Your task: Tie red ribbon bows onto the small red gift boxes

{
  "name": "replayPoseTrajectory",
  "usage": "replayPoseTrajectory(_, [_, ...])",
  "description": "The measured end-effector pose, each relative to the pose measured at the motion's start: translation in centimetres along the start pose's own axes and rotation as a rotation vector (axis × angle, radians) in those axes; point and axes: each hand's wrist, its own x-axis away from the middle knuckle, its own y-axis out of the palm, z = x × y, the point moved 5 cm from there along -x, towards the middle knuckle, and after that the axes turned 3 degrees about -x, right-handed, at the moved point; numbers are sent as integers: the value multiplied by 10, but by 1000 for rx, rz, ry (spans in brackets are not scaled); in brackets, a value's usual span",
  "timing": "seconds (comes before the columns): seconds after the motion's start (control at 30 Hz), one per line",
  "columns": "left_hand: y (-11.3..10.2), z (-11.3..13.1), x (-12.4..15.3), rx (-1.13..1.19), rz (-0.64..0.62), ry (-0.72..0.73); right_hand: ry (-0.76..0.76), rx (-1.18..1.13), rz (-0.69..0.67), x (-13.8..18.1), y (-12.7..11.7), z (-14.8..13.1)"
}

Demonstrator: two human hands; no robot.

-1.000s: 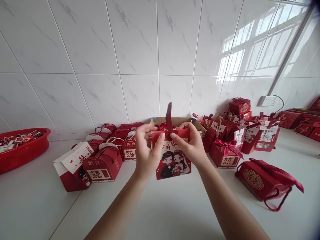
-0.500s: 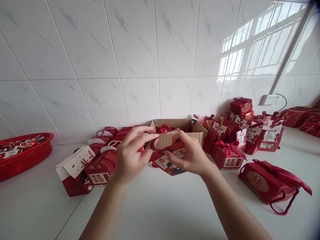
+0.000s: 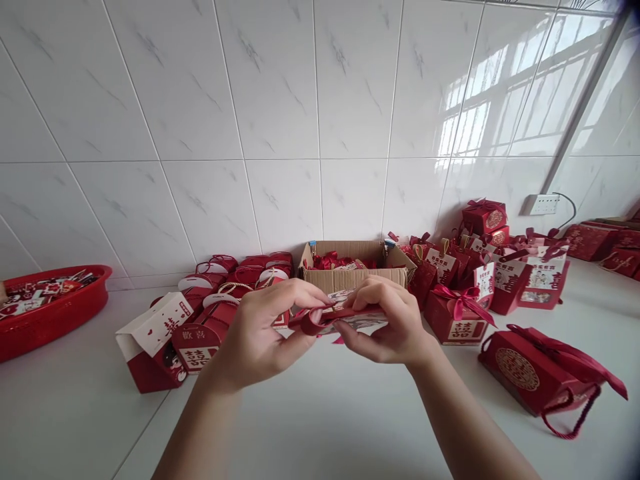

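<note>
Between my two hands, above the counter, is a red paper gift box (image 3: pixel 369 321) with printed pictures, seen nearly edge-on. My right hand (image 3: pixel 393 313) is closed on it, fingers over the top and thumb underneath. At its left end, my left hand (image 3: pixel 265 327) pinches a curled red strip (image 3: pixel 311 323) of the box, fingers above and thumb below. The fingers hide much of the box. Just behind my hands stands an open cardboard carton (image 3: pixel 357 276) with red items inside.
Red gift boxes crowd the left, including a white-topped one (image 3: pixel 156 340) and a rounded one (image 3: pixel 197 347). At far left sits a red basin (image 3: pixel 65 320) of small packets. More ribboned boxes (image 3: pixel 460 313) stand right, with one roped box (image 3: pixel 525 367) nearer. A tiled wall rises behind.
The box has tipped from showing its printed face to nearly edge-on. My left hand has moved down and right, closing its fingers onto the box's end; the right hand has lowered slightly.
</note>
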Motion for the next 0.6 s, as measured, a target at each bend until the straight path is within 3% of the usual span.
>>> replayPoseTrajectory(0.43, [1, 6, -1, 1, 0, 55, -18, -13, -5, -2, -1, -4])
replayPoseTrajectory(0.6, [4, 1, 1, 116, -74, 33, -49, 17, 39, -2, -3, -6])
